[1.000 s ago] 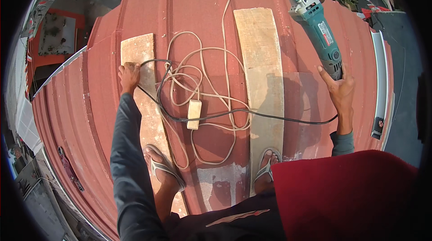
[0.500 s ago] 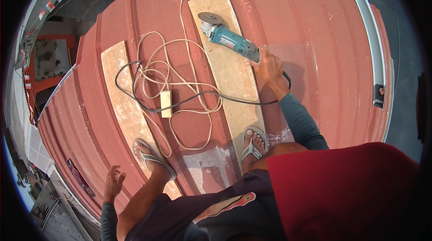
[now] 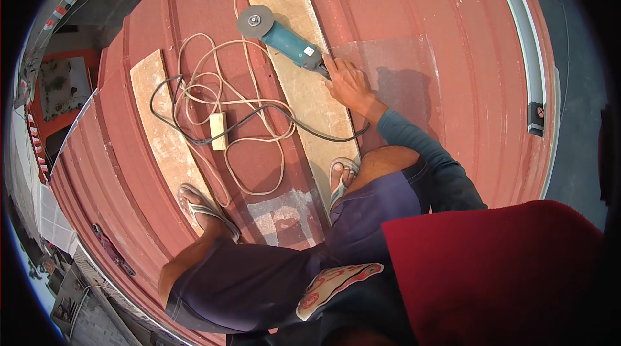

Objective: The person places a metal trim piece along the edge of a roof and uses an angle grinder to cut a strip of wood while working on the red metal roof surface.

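Note:
My right hand (image 3: 349, 84) is closed on the rear end of a teal angle grinder (image 3: 289, 43), over the right-hand plank (image 3: 314, 100). The grinder's round grey disc (image 3: 246, 25) points to the far left, its flat face turned up toward me. A black power cord (image 3: 310, 130) sags across the planks to a cream socket block (image 3: 218, 127), with a loosely coiled beige extension cord (image 3: 249, 103) around it. My left hand is out of the picture.
Both planks lie on a red ribbed metal roof (image 3: 401, 10); my sandalled feet rest on them. A second plank (image 3: 158, 110) is at the left. A translucent panel (image 3: 394, 74) lies right of the grinder. A pale metal channel (image 3: 524, 42) runs along the right edge. The roof drops away at the left.
The grinder has rolled in my right hand, so its disc face now shows. My left hand has left the picture. My knees have bent further into view.

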### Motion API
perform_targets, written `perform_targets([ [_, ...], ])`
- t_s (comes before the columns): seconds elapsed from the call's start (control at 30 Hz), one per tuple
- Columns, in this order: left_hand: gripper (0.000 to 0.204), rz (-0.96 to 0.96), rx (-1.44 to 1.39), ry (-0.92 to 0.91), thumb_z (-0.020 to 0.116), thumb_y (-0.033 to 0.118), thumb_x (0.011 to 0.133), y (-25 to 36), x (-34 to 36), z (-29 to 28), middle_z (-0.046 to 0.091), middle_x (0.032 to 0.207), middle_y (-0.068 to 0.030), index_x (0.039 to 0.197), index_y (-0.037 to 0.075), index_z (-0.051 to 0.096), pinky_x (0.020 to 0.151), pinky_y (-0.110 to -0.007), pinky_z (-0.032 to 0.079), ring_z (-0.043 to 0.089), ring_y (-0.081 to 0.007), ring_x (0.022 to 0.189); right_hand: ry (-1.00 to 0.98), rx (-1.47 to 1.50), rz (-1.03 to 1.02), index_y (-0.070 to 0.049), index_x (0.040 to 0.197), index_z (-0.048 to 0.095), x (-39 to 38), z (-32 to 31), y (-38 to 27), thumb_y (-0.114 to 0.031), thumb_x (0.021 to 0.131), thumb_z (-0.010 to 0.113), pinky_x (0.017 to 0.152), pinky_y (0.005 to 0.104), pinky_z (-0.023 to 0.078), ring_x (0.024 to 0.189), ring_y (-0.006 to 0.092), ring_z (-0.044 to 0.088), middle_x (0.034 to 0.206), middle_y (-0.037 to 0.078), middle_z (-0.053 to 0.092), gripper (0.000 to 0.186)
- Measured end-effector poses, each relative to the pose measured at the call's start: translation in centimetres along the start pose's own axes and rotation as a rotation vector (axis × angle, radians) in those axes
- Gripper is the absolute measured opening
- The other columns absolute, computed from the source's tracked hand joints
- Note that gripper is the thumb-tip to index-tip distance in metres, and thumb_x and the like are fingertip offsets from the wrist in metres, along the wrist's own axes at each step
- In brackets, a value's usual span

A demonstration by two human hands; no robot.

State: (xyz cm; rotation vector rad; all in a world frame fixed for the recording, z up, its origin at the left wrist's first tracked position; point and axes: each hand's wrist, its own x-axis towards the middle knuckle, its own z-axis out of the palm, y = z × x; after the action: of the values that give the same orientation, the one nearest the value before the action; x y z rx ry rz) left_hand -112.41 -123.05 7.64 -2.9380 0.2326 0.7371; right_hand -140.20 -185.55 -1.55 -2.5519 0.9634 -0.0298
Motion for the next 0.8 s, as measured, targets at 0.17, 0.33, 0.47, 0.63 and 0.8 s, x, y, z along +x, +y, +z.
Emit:
perform_targets([
  [0.17,0.067,-0.001,0.029,0.039,0.070,0.033,0.083,0.8,0.5,1.4,0.045,0.126,-0.0223,0.134,0.008,0.034,0.093,-0.052,0.043,0.047,-0.0403,0.114,-0.075,0.017,0.114,0.000,0.133,0.044,0.1,0.3,1.4,-0.025,0.085,0.071,0.079,0.0501,0.052,0.102,0.0406,0.060,0.109,0.021,0.055,0.060],
  [0.33,0.072,-0.033,0.068,0.076,0.071,0.034,0.082,0.1,-0.6,2.3,0.041,0.130,-0.0233,0.137,0.010,0.031,0.094,-0.053,0.041,0.044,-0.0416,0.117,-0.115,0.127,0.112,-0.001,0.130,0.044,0.2,0.6,2.2,-0.033,0.082,0.074,0.086,0.0551,0.048,0.107,0.0448,0.057,0.114,0.024,0.054,0.065],
  [0.47,0.077,-0.082,0.067,0.112,0.072,0.034,0.081,-1.6,-2.4,3.0,0.038,0.133,-0.0241,0.139,0.011,0.028,0.095,-0.055,0.040,0.041,-0.0426,0.120,-0.096,0.137,0.126,-0.001,0.131,0.046,0.4,0.8,0.8,-0.041,0.081,0.073,0.088,0.0539,0.048,0.111,0.0426,0.056,0.117,0.023,0.055,0.069],
  [0.63,0.083,-0.183,0.037,0.130,0.073,0.035,0.079,0.8,-4.4,6.7,0.033,0.137,-0.0251,0.143,0.012,0.024,0.097,-0.056,0.039,0.038,-0.0439,0.123,-0.125,0.169,0.224,-0.004,0.137,0.045,0.0,-1.3,2.3,-0.045,0.078,0.075,0.092,0.0519,0.047,0.118,0.0394,0.055,0.124,0.021,0.055,0.078],
  [0.8,0.089,-0.323,-0.012,0.121,0.074,0.036,0.078,0.3,-6.8,9.1,0.029,0.142,-0.0261,0.146,0.014,0.020,0.098,-0.058,0.038,0.035,-0.0452,0.126,-0.184,0.087,0.170,-0.003,0.139,0.043,0.9,0.5,0.9,-0.043,0.078,0.076,0.095,0.0502,0.046,0.119,0.0386,0.054,0.126,0.021,0.055,0.080],
])
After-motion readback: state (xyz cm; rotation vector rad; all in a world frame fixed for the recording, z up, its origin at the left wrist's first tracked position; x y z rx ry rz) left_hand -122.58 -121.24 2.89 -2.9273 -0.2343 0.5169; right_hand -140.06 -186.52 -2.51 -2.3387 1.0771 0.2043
